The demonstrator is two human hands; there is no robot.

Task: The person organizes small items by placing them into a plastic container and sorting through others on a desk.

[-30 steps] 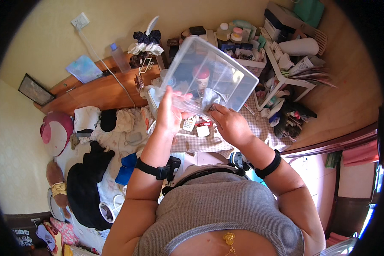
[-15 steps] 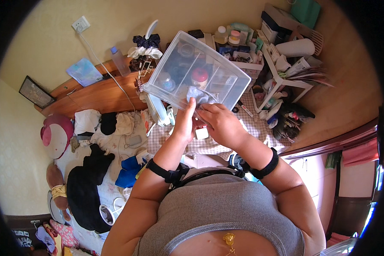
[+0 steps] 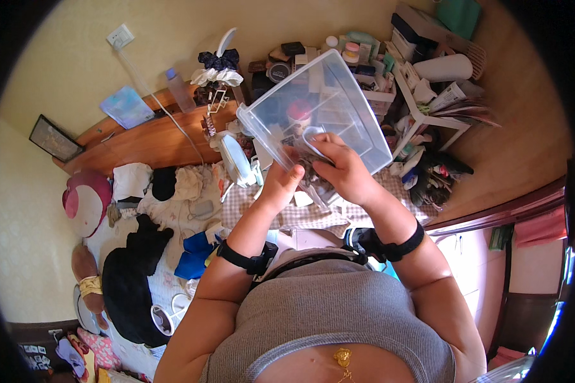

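Observation:
A clear plastic divided box (image 3: 363, 118) is held tilted above the desk. My left hand (image 3: 280, 188) grips its near edge, thumb toward me and the other fingers hidden behind it. My right hand (image 3: 346, 171) is bent over the near part of the box, fingers closed on a pale grey-white cloth (image 3: 310, 135). Only a fold of the cloth shows by the fingertips. A red-topped container (image 3: 298, 110) appears blurred through the plastic. Small dark and clear items (image 3: 316, 180) show between my hands, too jumbled to name.
Below lies a checked tablecloth (image 3: 246, 207). A light blue case (image 3: 236, 159) stands left of the box. Cosmetics and a white rack (image 3: 421, 119) crowd the right. A bottle (image 3: 180, 92) stands on the wooden headboard (image 3: 134, 143); black clothing (image 3: 124, 284) lies on the bed.
The box has shifted right and slightly down. My right hand has moved right and turned, the cloth now bunched at its fingers. My left thumb has come down from the cloth.

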